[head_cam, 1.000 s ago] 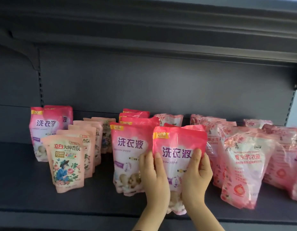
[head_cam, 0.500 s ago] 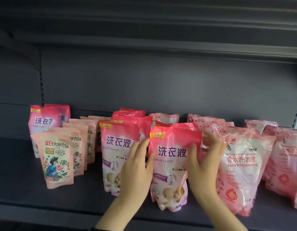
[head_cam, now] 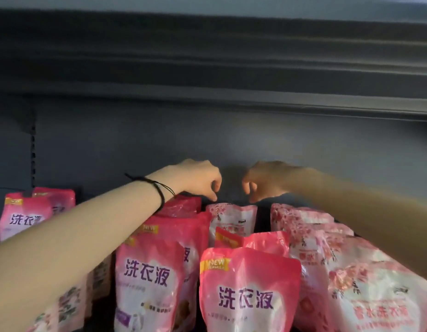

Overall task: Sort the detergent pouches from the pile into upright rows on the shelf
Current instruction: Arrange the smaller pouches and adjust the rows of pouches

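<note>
We look into a dark grey shelf (head_cam: 126,144), its back panel bare above rows of pink detergent pouches standing upright. Both arms reach in over the pouches toward the back.

Our left hand (head_cam: 198,180) has a black cord bracelet (head_cam: 161,191) on its wrist. It and our right hand (head_cam: 265,182) sit close together, fingers curled downward, just over the top corners of a pale floral pouch (head_cam: 231,219) in the back row. The picture is too blurred for us to tell whether the fingertips pinch its top edge or only hover above it.

In front of that pouch stands a bright pink pouch (head_cam: 249,291) with purple Chinese lettering and a yellow "NEW" tag. A matching pink pouch (head_cam: 148,283) stands just to its left. More floral pouches (head_cam: 310,236) line up in a row on the right.
</note>
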A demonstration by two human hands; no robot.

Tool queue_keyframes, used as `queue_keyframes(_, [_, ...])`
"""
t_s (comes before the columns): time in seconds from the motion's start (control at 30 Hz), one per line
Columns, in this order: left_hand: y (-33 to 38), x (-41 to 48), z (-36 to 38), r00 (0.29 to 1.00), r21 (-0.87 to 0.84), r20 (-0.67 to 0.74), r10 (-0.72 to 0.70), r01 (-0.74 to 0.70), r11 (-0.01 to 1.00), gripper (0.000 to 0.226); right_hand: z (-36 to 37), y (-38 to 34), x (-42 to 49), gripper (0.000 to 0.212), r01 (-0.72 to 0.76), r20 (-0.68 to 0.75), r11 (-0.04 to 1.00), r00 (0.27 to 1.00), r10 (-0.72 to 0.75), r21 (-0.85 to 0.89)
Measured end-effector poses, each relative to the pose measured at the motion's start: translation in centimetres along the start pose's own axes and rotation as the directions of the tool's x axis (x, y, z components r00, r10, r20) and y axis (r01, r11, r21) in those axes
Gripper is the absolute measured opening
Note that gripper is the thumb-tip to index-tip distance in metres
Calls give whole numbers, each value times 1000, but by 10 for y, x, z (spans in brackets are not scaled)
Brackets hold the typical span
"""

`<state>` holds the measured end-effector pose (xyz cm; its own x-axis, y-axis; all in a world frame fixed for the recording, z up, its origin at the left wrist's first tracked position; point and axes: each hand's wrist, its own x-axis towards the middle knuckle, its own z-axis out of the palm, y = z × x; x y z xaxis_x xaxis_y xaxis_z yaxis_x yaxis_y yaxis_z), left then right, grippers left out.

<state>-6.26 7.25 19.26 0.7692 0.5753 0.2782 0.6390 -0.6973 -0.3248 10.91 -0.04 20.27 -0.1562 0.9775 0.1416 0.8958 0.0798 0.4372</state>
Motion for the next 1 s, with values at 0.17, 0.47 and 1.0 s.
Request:
queue_keyframes(0.17, [-4, 50, 47, 980, -113, 197, -35, 58, 992, 40, 34, 4, 35, 44, -54, 228, 999, 972, 54, -9])
queue_keyframes(0.47, [-20, 41, 37, 991, -566, 121, -59, 118, 816, 18, 27, 38, 26, 20, -198, 141, 882, 978, 151, 427])
queue_keyframes(1.0, [65, -28, -80, 794, -837, -161, -586, -424, -346, 6, -38, -3, -71, 7, 447, -154, -316, 745, 649, 837])
